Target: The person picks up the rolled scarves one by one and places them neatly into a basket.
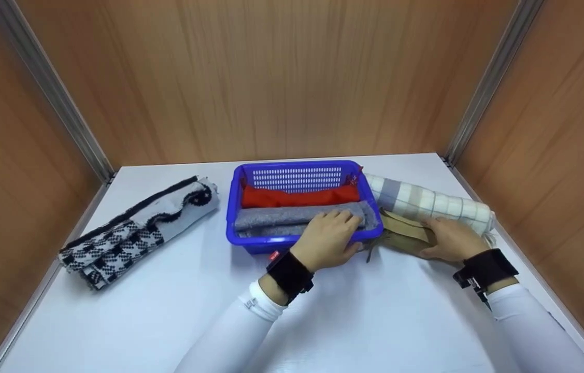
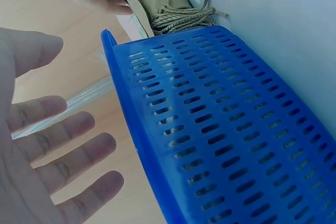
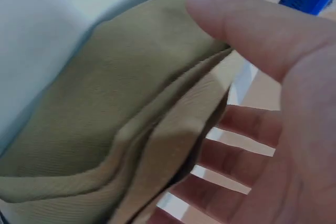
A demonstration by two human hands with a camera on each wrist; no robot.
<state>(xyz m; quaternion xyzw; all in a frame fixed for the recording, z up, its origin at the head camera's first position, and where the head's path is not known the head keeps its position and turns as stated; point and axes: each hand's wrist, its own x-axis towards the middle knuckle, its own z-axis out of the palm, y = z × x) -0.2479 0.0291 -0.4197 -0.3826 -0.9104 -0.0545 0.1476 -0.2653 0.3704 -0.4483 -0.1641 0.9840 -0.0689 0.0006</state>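
Observation:
My right hand (image 1: 455, 240) holds a folded khaki scarf (image 1: 400, 234) that lies right of the blue basket (image 1: 266, 241). In the right wrist view, the thumb (image 3: 236, 24) lies over the khaki cloth and the fingers reach behind it. Corded fringe (image 2: 184, 19) hangs from the scarf's end beside the basket. My left hand (image 1: 325, 235) hovers over the basket's front right rim, its fingers relaxed and holding nothing. Inside the basket, a grey folded cloth (image 1: 281, 215) lies in front of a red folded cloth (image 1: 297, 198).
A cream checked scarf (image 1: 442, 204) lies behind the khaki one, along the right side. On the left of the white table (image 1: 167, 321) rests a rolled black-and-white patterned scarf (image 1: 141, 230). Wood-grain panels (image 1: 292, 77) wall in the back and both sides.

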